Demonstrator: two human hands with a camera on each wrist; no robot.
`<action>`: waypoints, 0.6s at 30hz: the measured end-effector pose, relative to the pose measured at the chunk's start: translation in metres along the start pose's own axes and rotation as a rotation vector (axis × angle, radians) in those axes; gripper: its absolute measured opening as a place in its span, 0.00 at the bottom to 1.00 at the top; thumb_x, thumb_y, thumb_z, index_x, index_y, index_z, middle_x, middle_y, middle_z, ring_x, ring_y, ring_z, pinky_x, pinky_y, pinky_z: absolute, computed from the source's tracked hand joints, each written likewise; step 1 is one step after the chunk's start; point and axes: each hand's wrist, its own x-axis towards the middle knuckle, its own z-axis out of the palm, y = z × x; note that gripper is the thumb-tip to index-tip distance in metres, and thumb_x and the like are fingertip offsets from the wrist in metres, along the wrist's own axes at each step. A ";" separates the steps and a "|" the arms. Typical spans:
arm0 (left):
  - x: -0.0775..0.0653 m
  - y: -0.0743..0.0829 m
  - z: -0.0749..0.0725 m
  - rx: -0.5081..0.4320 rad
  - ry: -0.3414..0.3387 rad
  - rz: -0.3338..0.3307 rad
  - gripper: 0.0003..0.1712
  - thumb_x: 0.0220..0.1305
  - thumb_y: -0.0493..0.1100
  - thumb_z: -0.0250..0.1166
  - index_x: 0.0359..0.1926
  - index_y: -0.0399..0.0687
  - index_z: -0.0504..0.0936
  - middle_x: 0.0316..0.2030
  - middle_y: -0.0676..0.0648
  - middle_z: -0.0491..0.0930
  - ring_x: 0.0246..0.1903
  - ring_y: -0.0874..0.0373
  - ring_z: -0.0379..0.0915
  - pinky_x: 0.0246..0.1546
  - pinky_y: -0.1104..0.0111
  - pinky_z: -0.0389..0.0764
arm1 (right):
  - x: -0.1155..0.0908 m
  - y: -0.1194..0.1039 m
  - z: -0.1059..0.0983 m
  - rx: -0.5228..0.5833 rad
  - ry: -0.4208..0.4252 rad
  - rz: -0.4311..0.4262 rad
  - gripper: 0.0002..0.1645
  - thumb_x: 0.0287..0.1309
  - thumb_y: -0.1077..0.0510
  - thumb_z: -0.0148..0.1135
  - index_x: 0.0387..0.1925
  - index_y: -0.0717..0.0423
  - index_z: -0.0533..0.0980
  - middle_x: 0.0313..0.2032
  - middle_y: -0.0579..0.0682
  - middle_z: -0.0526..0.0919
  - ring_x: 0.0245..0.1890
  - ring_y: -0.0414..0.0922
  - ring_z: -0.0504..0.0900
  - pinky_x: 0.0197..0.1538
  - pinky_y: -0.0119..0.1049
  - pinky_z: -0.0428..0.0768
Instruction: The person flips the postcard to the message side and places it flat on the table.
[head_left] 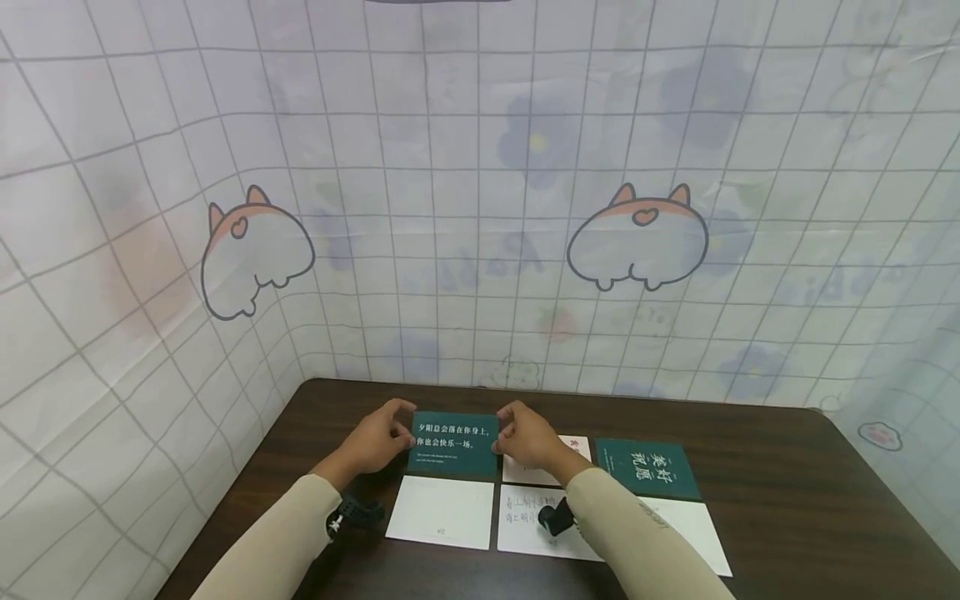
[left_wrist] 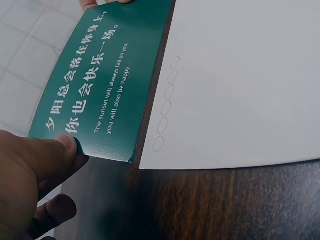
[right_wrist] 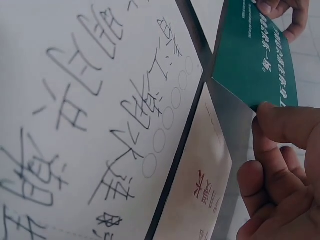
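A green card [head_left: 453, 460] with white lettering is held by both hands at its two sides. My left hand [head_left: 377, 439] pinches the left edge; in the left wrist view its thumb [left_wrist: 59, 150] lies on the printed face with a finger beneath. At the opposite edge my right hand [head_left: 531, 437] pinches a corner between thumb [right_wrist: 285, 122] and index finger, the other fingers curled. The card tilts up in the right wrist view. Just below it on the table lies a white card [head_left: 441, 510] with a row of small printed circles.
Right of the white card lies a card with handwriting [head_left: 521, 533], and above it a pale card with red characters [head_left: 525, 473], partly behind my right hand. Further right are another green card [head_left: 651, 468] and a white one [head_left: 701, 533]. A patterned cloth [head_left: 480, 333] hangs behind the dark wooden table [head_left: 810, 492].
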 end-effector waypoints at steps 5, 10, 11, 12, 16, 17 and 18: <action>0.000 -0.002 -0.002 -0.037 0.008 0.010 0.12 0.69 0.35 0.67 0.50 0.43 0.77 0.34 0.53 0.83 0.36 0.59 0.79 0.44 0.55 0.78 | 0.000 0.003 -0.002 0.042 -0.034 -0.048 0.07 0.63 0.64 0.67 0.39 0.59 0.76 0.28 0.45 0.77 0.24 0.40 0.74 0.27 0.34 0.73; 0.000 -0.002 -0.003 -0.048 0.021 0.039 0.04 0.70 0.36 0.66 0.41 0.45 0.77 0.33 0.52 0.79 0.33 0.57 0.74 0.38 0.59 0.75 | -0.003 0.004 -0.006 0.053 -0.046 -0.092 0.12 0.67 0.62 0.65 0.28 0.55 0.74 0.21 0.44 0.72 0.18 0.40 0.69 0.23 0.35 0.68; 0.000 -0.002 -0.003 -0.054 0.023 0.046 0.04 0.71 0.36 0.66 0.41 0.45 0.77 0.32 0.51 0.78 0.32 0.57 0.73 0.37 0.60 0.74 | -0.004 0.003 -0.007 0.058 -0.048 -0.097 0.12 0.68 0.62 0.65 0.27 0.55 0.74 0.21 0.44 0.71 0.18 0.40 0.69 0.24 0.35 0.68; 0.000 -0.002 -0.004 -0.059 0.025 0.052 0.04 0.71 0.36 0.66 0.40 0.45 0.77 0.31 0.51 0.77 0.32 0.56 0.72 0.37 0.60 0.73 | -0.004 0.003 -0.008 0.059 -0.050 -0.099 0.12 0.68 0.61 0.65 0.27 0.55 0.74 0.22 0.44 0.72 0.19 0.40 0.70 0.24 0.36 0.68; -0.001 -0.001 -0.006 -0.061 0.025 0.075 0.05 0.71 0.36 0.65 0.38 0.45 0.76 0.31 0.50 0.75 0.32 0.55 0.70 0.35 0.60 0.71 | -0.007 0.001 -0.011 0.067 -0.060 -0.095 0.11 0.69 0.59 0.65 0.28 0.54 0.75 0.26 0.45 0.73 0.24 0.42 0.71 0.28 0.37 0.70; -0.001 -0.001 -0.006 -0.059 0.023 0.078 0.05 0.71 0.37 0.65 0.38 0.45 0.76 0.31 0.50 0.75 0.32 0.55 0.69 0.35 0.60 0.70 | -0.007 0.000 -0.011 0.069 -0.064 -0.093 0.12 0.69 0.58 0.64 0.28 0.54 0.75 0.26 0.45 0.73 0.25 0.42 0.71 0.28 0.37 0.69; -0.001 -0.002 -0.007 -0.054 0.022 0.082 0.06 0.72 0.37 0.65 0.37 0.45 0.76 0.31 0.50 0.74 0.32 0.55 0.69 0.35 0.60 0.70 | -0.007 0.000 -0.012 0.073 -0.069 -0.090 0.12 0.70 0.58 0.64 0.28 0.54 0.75 0.27 0.45 0.74 0.26 0.43 0.72 0.28 0.37 0.70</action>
